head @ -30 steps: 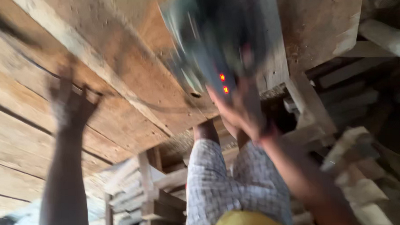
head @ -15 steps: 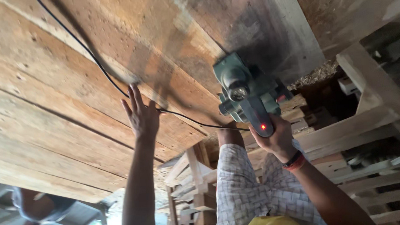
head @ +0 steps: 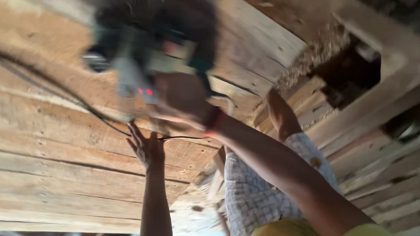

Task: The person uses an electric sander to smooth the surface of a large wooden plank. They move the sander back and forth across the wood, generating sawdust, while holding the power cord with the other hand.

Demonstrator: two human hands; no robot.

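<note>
**A:** What do we see in our hands?

**B:** Our right hand (head: 186, 98) has its fingers closed round the handle of a green power tool (head: 147, 55) with two small red lights. The tool is blurred, so we cannot tell its exact kind. It sits over the broad wooden planks (head: 58, 174), near the top of the view.

**A:** And the other hand?

**B:** Our left hand (head: 148, 148) lies flat on a plank just below the tool, fingers spread wide and holding nothing. A thin black cable (head: 93, 115) runs across the wood and passes right by those fingertips.

**A:** Which step is this?

**B:** We judge the tool is being worked along the plank while the flat hand braces it. Any further pass calls for a firm grip, and for the cable and the spread fingers to be out of the tool's path.

**A:** And the surroundings?

**B:** The boards are rough, pale and knotted. A heap of shavings (head: 315, 54) lies at their far edge, and stacked wooden slats (head: 384, 172) are on the right. Checked cloth (head: 264, 195) covers our leg (the room beyond is too dim to make out).
</note>
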